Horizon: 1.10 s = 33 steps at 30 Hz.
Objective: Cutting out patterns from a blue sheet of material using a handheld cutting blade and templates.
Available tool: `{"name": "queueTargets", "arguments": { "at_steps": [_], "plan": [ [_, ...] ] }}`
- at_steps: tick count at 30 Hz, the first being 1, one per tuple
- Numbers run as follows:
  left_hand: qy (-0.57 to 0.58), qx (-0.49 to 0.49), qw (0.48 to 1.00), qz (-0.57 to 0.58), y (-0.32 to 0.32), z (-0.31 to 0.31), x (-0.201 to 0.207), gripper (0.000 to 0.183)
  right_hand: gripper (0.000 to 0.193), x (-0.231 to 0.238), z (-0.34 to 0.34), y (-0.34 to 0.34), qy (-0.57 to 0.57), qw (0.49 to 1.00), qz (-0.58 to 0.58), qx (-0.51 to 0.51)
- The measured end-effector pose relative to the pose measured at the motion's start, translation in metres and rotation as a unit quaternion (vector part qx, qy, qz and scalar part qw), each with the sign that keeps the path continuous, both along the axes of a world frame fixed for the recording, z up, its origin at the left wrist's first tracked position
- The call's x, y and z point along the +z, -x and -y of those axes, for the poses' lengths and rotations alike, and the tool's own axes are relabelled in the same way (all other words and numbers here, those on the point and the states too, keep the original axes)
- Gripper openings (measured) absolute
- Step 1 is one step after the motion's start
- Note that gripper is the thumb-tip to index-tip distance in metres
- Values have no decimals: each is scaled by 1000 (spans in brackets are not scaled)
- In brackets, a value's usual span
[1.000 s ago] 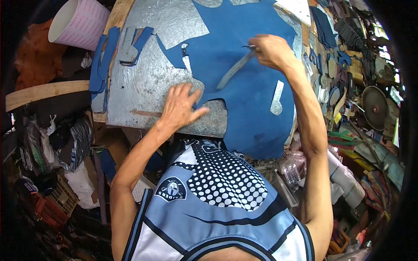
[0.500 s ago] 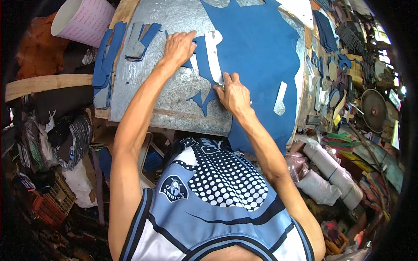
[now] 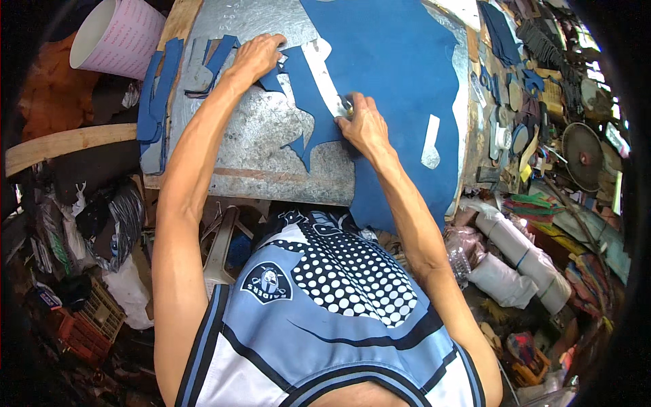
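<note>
A large blue sheet (image 3: 400, 74), leather-like, lies over the right part of a metal-topped table. On its left part rests a long white template (image 3: 324, 78) with a rounded upper end. My right hand (image 3: 366, 127) is at the template's lower end, its fingers closed around a small dark thing that I cannot make out. Farther left, my left hand (image 3: 258, 57) is over a blue offcut (image 3: 271, 80) beside the sheet's ragged edge. Its fingers are bent together, and what they hold is hidden. A second, shorter white template (image 3: 430, 142) lies on the sheet right of my right hand.
Cut blue strips (image 3: 163, 88) lie along the table's left edge, with more blue pieces (image 3: 220, 64) near my left hand. A white cylinder (image 3: 119, 34) stands at the upper left. Wrapped rolls (image 3: 522, 258) and a round fan (image 3: 582, 156) are off to the right.
My left hand has moved a little left and away from me. The right hand has shifted slightly away from me, and a small dark thing now shows at its fingertips. The view has shifted slightly.
</note>
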<state>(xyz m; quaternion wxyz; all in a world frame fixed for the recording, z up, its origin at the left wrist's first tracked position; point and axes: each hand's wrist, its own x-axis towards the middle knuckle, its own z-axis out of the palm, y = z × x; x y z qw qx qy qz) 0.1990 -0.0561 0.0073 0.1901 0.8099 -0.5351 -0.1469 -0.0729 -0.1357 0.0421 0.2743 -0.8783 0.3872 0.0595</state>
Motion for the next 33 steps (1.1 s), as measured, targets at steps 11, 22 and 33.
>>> {"name": "queueTargets", "arguments": {
  "at_steps": [11,22,33],
  "plan": [
    [137,-2,990,13,24,-15,-26,66,39,-2,-30,-7,-3,998,69,11],
    [169,-9,985,36,31,-22,-50,65,43,-1,-30,0,-26,995,92,34],
    [154,-22,988,14,32,-29,-43,62,39,5,-32,13,-20,997,75,28]
  ]
}}
